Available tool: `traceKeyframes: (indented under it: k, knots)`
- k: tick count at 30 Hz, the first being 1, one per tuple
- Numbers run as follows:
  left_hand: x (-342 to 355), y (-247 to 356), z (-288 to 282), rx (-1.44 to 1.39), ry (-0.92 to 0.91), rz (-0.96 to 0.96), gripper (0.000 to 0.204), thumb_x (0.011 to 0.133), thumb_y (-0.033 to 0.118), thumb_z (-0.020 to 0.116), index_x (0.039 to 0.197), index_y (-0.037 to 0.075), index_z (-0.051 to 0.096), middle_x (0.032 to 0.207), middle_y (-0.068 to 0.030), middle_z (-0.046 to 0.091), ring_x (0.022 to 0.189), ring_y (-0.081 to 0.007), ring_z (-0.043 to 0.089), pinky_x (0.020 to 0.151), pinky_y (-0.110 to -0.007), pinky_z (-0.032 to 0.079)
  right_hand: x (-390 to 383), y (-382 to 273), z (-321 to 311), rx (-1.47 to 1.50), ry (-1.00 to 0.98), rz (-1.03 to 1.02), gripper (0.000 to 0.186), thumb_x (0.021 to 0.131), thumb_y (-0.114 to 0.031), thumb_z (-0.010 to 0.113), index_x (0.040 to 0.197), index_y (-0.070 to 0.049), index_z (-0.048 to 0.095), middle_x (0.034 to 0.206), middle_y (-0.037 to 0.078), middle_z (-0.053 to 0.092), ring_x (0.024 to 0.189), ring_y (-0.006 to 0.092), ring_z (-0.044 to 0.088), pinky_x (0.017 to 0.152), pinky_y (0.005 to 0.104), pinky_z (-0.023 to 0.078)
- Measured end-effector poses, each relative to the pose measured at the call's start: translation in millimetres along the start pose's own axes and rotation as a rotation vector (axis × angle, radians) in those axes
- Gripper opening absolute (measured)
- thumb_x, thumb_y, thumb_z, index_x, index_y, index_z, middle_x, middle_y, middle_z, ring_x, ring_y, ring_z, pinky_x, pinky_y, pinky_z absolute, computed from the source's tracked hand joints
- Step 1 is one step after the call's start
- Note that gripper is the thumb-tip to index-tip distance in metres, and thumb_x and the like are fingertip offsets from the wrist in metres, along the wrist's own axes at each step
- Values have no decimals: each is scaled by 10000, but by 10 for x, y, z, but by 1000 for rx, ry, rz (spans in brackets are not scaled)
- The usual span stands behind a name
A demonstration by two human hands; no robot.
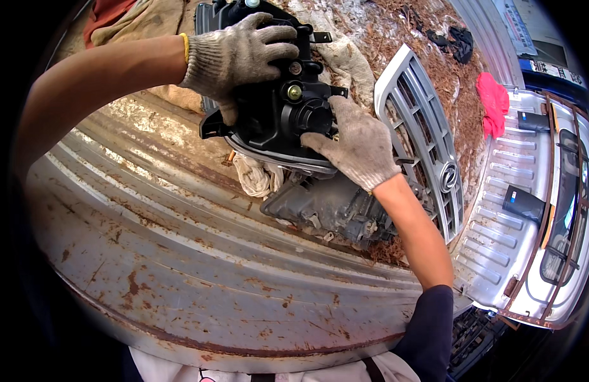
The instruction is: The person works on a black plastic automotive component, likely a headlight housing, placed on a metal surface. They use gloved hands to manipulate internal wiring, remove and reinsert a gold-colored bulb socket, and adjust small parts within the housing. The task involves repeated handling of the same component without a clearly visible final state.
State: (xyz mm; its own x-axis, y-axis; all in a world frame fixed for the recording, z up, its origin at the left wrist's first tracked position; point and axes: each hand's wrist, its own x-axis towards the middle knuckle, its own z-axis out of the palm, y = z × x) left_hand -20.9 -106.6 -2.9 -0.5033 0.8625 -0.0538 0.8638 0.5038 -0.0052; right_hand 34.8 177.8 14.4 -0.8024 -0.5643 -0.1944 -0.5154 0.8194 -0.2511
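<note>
A black headlight assembly (259, 121) is held upright at the upper middle, its back turned toward me. My left hand (246, 54), in a knitted grey work glove, grips the housing from its left side, fingers over the back and thumb lower down. My right hand (361, 140), gloved as well, has thumb and fingers around a round black cap (310, 118) on the housing's back. Above that cap sits a small brass-coloured fitting (294, 93). Right below lies a second, dusty headlight (326, 207), partly covered by my right forearm.
A silver car grille (401, 95) lies to the right of my right hand. White cloth (255, 175) is bunched under the headlight. A rusty ridged metal side (180, 274) runs between me and the parts. Pink cloth (493, 105) and a vehicle's metal bed (498, 172) are farther right.
</note>
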Motion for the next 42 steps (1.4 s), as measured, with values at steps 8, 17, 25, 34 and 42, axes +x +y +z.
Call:
traceKeyframes:
  k: [8,17,25,34,42]
  knots:
    - [-20,1,3,-37,-3,1,921,426,669,919,1159,149,721,1477,-138,424,1472,-346,279,1217,-603,235,-36,-6,174,35,132,-60,684,802,-368,755,1260,80,515,1164,289,615,1107,419,619,949,488,507]
    - [52,-5,66,-76,19,20,907,429,643,924,1151,132,724,1478,-137,430,1472,-346,279,1212,-604,229,-59,-17,-29,25,22,-4,611,896,-390,687,1270,67,534,1173,275,635,1095,415,631,984,468,492]
    - [68,-62,-339,-79,-229,44,963,522,662,900,1317,171,669,1498,-120,451,1478,-321,296,1197,-585,261,131,469,108,169,-96,412,556,998,-510,510,1195,-2,621,1183,242,673,1153,419,619,981,474,473]
    - [124,-1144,-367,-395,337,-559,507,995,467,619,1199,9,690,1123,-139,734,965,-248,709,836,-370,559,468,782,496,511,-182,463,683,962,-564,489,1169,62,666,1248,308,641,1240,392,594,1034,451,435]
    - [53,-1048,-59,-1109,145,-968,626,976,547,617,1252,-13,656,1056,-57,713,882,-114,620,827,-257,471,551,441,587,808,-99,812,680,948,-526,531,1214,89,648,1261,304,644,1245,386,601,1048,429,452]
